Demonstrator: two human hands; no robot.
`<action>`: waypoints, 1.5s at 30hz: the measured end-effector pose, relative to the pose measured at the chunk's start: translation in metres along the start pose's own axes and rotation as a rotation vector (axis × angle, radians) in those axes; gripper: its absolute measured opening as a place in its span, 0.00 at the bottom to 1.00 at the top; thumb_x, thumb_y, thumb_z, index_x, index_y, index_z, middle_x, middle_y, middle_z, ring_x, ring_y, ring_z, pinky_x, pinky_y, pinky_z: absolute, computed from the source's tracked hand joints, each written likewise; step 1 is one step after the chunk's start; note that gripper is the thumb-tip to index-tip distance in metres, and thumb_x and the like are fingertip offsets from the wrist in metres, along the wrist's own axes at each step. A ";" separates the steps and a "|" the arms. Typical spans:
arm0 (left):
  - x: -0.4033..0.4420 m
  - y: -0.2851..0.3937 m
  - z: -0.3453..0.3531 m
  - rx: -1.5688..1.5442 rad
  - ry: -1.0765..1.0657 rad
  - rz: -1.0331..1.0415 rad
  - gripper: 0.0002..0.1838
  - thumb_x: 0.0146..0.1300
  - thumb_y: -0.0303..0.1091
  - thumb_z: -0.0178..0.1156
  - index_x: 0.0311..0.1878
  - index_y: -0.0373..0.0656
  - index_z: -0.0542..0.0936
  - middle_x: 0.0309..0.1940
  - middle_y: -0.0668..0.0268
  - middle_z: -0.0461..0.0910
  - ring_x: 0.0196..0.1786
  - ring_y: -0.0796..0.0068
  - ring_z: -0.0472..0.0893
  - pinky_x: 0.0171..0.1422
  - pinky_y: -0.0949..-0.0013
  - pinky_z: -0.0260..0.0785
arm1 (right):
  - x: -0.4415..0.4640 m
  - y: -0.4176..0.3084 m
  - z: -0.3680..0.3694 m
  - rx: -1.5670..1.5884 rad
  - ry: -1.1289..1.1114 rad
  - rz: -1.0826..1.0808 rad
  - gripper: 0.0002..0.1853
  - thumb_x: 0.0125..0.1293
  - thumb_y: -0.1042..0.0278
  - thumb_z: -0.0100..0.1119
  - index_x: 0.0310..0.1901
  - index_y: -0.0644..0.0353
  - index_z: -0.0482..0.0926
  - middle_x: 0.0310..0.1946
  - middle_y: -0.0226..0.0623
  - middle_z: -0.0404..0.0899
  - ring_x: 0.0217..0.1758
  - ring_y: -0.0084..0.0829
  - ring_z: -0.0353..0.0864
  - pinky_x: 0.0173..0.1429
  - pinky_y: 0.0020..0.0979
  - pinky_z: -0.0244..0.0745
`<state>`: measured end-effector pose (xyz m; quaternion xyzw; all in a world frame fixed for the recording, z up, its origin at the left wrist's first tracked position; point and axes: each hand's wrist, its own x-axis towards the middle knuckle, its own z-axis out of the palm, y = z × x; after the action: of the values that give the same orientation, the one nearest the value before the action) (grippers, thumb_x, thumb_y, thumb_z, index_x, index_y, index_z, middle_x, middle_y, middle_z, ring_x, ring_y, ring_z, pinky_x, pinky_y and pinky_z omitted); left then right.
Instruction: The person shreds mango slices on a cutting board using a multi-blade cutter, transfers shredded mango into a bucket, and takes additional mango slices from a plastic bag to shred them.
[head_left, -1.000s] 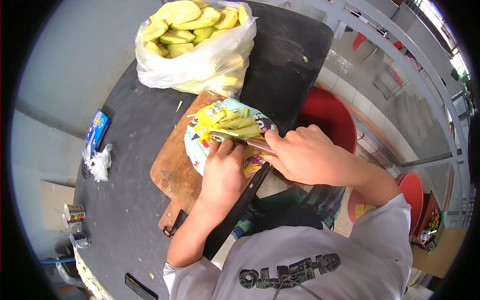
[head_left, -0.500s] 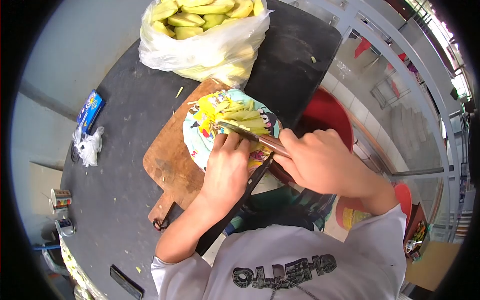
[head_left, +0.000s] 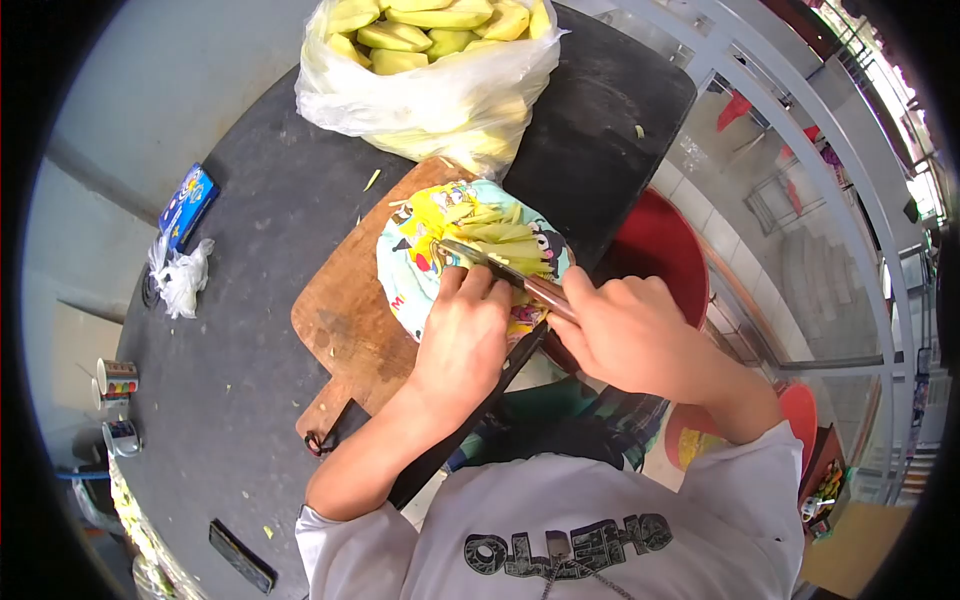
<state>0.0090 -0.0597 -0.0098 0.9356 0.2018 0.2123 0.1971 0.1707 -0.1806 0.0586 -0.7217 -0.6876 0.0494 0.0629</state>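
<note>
My right hand (head_left: pixel 630 325) grips the brown handle of a knife (head_left: pixel 505 272), whose dark blade points up and left over a round cartoon-printed piece (head_left: pixel 400 265), perhaps cloth or a plate. Beside the blade, my left hand (head_left: pixel 462 325) has its fingers curled down on a pale yellow-green fruit piece (head_left: pixel 450 259), mostly hidden by the fingers and knife. Thin strips of cut fruit (head_left: pixel 500 235) lie heaped beyond the blade. Beneath the printed piece is a wooden cutting board (head_left: pixel 340 315), its handle toward the lower left.
A clear plastic bag (head_left: pixel 430 105) of peeled fruit pieces stands at the back of the black table (head_left: pixel 240 320). On the left are a blue packet (head_left: pixel 186 208), a crumpled white bag (head_left: pixel 185 280) and cups (head_left: pixel 118 376). A phone (head_left: pixel 241 556) lies at front left. Right of the table is a red tub (head_left: pixel 665 255).
The view has shifted slightly, so the table items appear a little displaced. Both hands keep their places, with the knife still at the fruit near my left fingers.
</note>
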 end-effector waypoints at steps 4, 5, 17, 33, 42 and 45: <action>0.002 0.003 -0.002 -0.029 -0.009 -0.016 0.12 0.47 0.19 0.64 0.39 0.32 0.81 0.41 0.49 0.78 0.50 0.47 0.77 0.55 0.53 0.75 | -0.008 -0.005 -0.016 0.020 -0.063 0.051 0.16 0.68 0.57 0.63 0.43 0.62 0.74 0.16 0.43 0.76 0.19 0.48 0.78 0.27 0.47 0.70; 0.003 0.002 -0.002 -0.030 0.000 -0.019 0.12 0.47 0.19 0.64 0.39 0.32 0.81 0.41 0.49 0.78 0.50 0.47 0.77 0.55 0.53 0.75 | -0.008 -0.006 -0.024 -0.015 -0.052 0.027 0.16 0.69 0.57 0.62 0.43 0.63 0.74 0.16 0.44 0.77 0.20 0.48 0.79 0.28 0.47 0.72; 0.005 -0.006 -0.002 -0.146 0.131 -0.057 0.10 0.51 0.15 0.63 0.38 0.36 0.85 0.39 0.51 0.79 0.43 0.46 0.79 0.48 0.50 0.75 | 0.001 -0.002 0.009 0.065 -0.059 0.072 0.18 0.71 0.56 0.59 0.48 0.66 0.74 0.18 0.47 0.79 0.22 0.51 0.81 0.30 0.49 0.75; 0.005 0.001 -0.008 -0.080 0.086 -0.044 0.10 0.52 0.17 0.65 0.39 0.37 0.86 0.36 0.54 0.81 0.43 0.47 0.80 0.49 0.52 0.76 | 0.002 -0.013 0.003 0.055 -0.095 0.068 0.16 0.70 0.57 0.61 0.42 0.64 0.73 0.16 0.44 0.77 0.18 0.50 0.79 0.27 0.47 0.71; 0.004 -0.009 -0.005 -0.148 0.058 -0.079 0.09 0.52 0.17 0.66 0.38 0.36 0.86 0.36 0.53 0.82 0.43 0.47 0.81 0.48 0.52 0.76 | 0.000 -0.013 0.007 0.074 -0.058 0.075 0.16 0.70 0.57 0.61 0.42 0.63 0.73 0.17 0.46 0.77 0.19 0.51 0.79 0.25 0.48 0.71; 0.004 -0.008 -0.005 -0.146 0.078 -0.081 0.09 0.53 0.17 0.66 0.38 0.35 0.86 0.35 0.52 0.82 0.43 0.47 0.81 0.49 0.53 0.76 | -0.009 -0.018 -0.021 0.082 -0.088 0.086 0.16 0.70 0.58 0.60 0.42 0.64 0.73 0.17 0.47 0.77 0.20 0.53 0.79 0.25 0.49 0.71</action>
<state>0.0075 -0.0501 -0.0077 0.9008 0.2309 0.2546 0.2654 0.1554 -0.1887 0.0818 -0.7444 -0.6556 0.1121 0.0599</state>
